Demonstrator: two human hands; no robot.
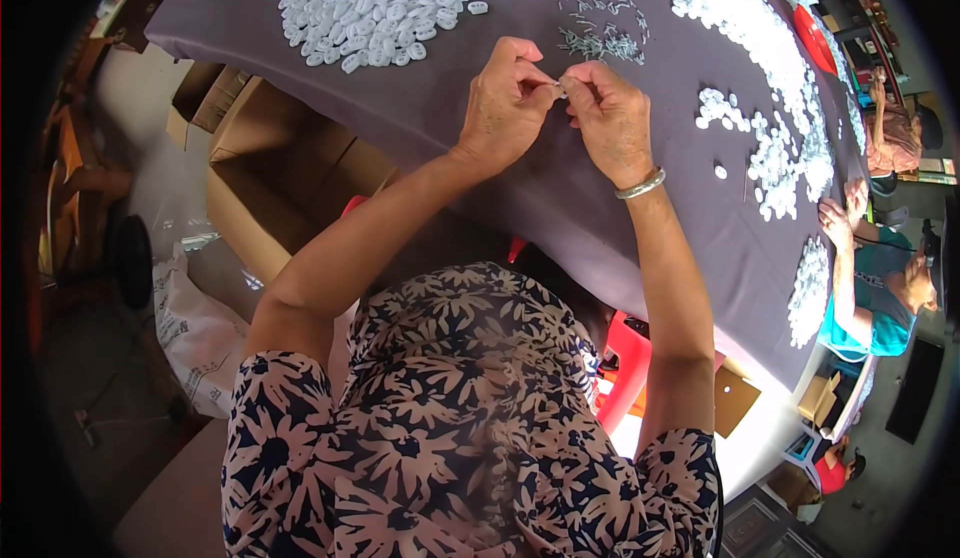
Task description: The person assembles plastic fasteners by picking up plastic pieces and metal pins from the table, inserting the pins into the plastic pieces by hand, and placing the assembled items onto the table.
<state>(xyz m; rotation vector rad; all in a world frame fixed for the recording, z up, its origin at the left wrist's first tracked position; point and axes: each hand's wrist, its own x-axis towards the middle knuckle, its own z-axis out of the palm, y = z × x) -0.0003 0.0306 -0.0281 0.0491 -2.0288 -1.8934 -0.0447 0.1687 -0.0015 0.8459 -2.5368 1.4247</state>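
Note:
My left hand (506, 108) and my right hand (611, 118) meet above the dark tablecloth (420, 118), thumbs and fingertips pinched together. Between the fingertips sits a tiny whitish piece (561, 88), mostly covered, so its exact kind is unclear. Just beyond my right hand lie loose grey metal pins that look like small screws (603, 44). Past my left hand is a heap of white oval plastic pieces with small holes (375, 8). A silver bangle (641, 184) circles my right wrist.
Small white parts (778, 163) spread along the table's right side, near a red dish (815, 40). A person in teal (880, 298) works at that edge. An open cardboard box (270, 158) and white sack (195, 333) stand at left; a red stool (625, 368) is below the table.

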